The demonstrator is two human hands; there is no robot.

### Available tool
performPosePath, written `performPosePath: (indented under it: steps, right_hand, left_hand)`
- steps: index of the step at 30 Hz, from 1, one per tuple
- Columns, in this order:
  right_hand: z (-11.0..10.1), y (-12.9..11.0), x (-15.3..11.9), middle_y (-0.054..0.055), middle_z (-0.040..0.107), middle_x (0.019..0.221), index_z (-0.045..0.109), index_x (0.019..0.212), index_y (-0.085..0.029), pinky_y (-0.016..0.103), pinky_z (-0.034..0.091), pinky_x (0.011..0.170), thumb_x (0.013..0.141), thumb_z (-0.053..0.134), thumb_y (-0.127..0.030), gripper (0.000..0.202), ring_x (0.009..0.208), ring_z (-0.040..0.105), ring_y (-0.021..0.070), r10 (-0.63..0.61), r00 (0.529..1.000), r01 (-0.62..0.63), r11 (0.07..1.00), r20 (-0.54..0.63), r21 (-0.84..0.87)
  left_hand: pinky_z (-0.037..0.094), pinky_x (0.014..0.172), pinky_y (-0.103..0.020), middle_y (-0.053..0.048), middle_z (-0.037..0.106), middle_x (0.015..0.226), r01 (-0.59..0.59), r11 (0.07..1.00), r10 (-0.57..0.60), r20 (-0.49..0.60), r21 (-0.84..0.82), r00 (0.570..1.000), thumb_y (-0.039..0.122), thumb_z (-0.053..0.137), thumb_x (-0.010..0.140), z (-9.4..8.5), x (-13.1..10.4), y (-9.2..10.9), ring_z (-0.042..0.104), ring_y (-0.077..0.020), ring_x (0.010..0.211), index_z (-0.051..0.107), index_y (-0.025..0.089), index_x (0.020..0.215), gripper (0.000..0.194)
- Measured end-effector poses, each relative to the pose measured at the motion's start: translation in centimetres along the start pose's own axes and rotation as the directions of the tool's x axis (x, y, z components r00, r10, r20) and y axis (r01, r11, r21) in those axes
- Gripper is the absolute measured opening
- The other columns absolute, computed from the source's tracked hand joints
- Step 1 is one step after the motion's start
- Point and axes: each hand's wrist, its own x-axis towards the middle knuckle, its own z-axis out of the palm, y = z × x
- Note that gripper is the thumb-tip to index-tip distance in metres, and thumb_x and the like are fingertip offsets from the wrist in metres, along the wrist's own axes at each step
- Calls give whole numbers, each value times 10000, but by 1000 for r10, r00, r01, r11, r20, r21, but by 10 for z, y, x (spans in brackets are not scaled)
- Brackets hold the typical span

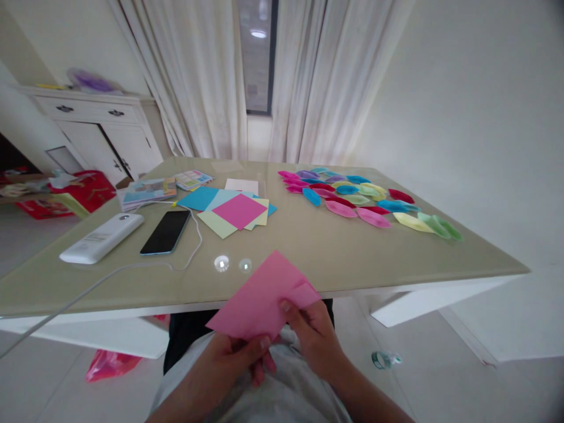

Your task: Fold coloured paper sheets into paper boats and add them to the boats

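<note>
Glossy beige table (326,264), pale curtains (202,70) behind. Clock centred on the work, 12 pointing away from the person.

Grip: both hands engaged, pinching one pink sheet (259,296). Left hand (233,355) at 7 o'clock, thumb on top by the lower edge, fingers curled partly out of sight beneath. Right hand (315,335) at 4 o'clock, thumb flat on the upper face, fingers bent near the edge.

Key relation (judged): sheet lies forward of both grips, across the table's near edge as seen, long axis roughly 8 to 2. A folded flap (305,292) sits at the 2–3 o'clock end; right hand is the nearer to it, left hand nearer the 8 o'clock point.

Outward: coloured paper squares (240,211) at 11, overlapping; phone (165,233) at 10, white device (101,238) just beyond it; many folded paper pieces (347,190) at 1, laid in loose rows.
</note>
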Motion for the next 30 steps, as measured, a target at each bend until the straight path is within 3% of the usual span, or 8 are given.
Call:
performPosePath:
  steps: [6, 11, 15, 20, 22, 24, 27, 30]
  right_hand:
    - [-20, -2, 9, -44, 430, 609, 562, 686, -198, 260, 282, 528, 993, 645, -683, 580, 568, 368, 122, 64, 998, -63, 996, -27, 56]
    - [-34, -17, 20, -6, 607, 759, 740, 876, -164, 246, 375, 605, 1003, 681, -591, 450, 661, 483, 136, 118, 927, -128, 992, 355, 5]
    - [-38, -30, 34, 10, 708, 926, 756, 1125, -190, 261, 463, 696, 942, 804, -473, 341, 770, 599, 168, 137, 892, -125, 991, 431, -55]
    - [-46, -45, 63, -12, 683, 850, 695, 917, -205, 259, 421, 682, 1056, 672, -396, 238, 765, 592, 171, -21, 948, 148, 914, 318, -379]
    - [-48, -46, 80, 4, 717, 889, 685, 948, -210, 276, 444, 729, 1105, 582, -322, 218, 802, 636, 184, -93, 938, 255, 840, 335, -479]
    - [-48, -42, 97, 42, 766, 979, 712, 1018, -199, 298, 485, 807, 1102, 572, -245, 169, 896, 694, 211, -106, 901, 344, 765, 421, -544]
    - [-45, -32, 117, 47, 808, 1103, 738, 1174, -223, 307, 523, 896, 1070, 609, -177, 171, 1003, 738, 219, -92, 846, 435, 690, 526, -578]
    - [-42, -24, 123, 97, 767, 1287, 690, 1351, -221, 380, 522, 1034, 1021, 676, -158, 337, 1168, 706, 264, -120, 867, 456, 583, 484, -673]
  left_hand:
    - [557, 788, -291, -79, 822, 917, -97, 977, 78, 102, 192, 992, 554, 793, 922, -28, 0, 2, 718, -215, 853, 847, 166, 944, 393]
    - [567, 755, -325, -86, 825, 1037, -81, 974, 66, -74, -214, 995, 672, 806, 859, -23, 9, 2, 729, -260, 891, 815, 212, 1209, 578]
    - [589, 813, -373, -147, 789, 1253, -112, 897, 77, -97, -427, 992, 837, 530, 953, -13, 13, 10, 740, -299, 1017, 707, 215, 1409, 791]
    - [591, 957, -367, -159, 665, 1489, -402, 915, 398, -218, 29, 891, 528, 657, 1041, -18, 12, 30, 717, -281, 1182, 396, 282, 1657, 713]
    - [550, 1095, -456, -154, 574, 1596, -482, 744, 609, -172, 463, 775, 419, 705, 1030, -28, 15, 34, 633, -321, 1363, 356, 325, 1676, 741]
    - [423, 1237, -557, -129, 460, 1706, -453, 371, 739, 37, 811, 672, 333, 761, 994, -41, 22, 36, 462, -363, 1543, 436, 360, 1643, 727]
    - [320, 1293, -630, -123, 374, 1773, -373, -54, 677, 309, 926, 668, 374, 817, 947, -57, 34, 34, 288, -408, 1643, 497, 316, 1621, 748]
    - [323, 1303, -592, -136, 552, 1662, -371, -183, 595, 403, 911, 696, 487, 802, 947, -63, 43, 29, 472, -360, 1550, 516, 243, 1602, 756]
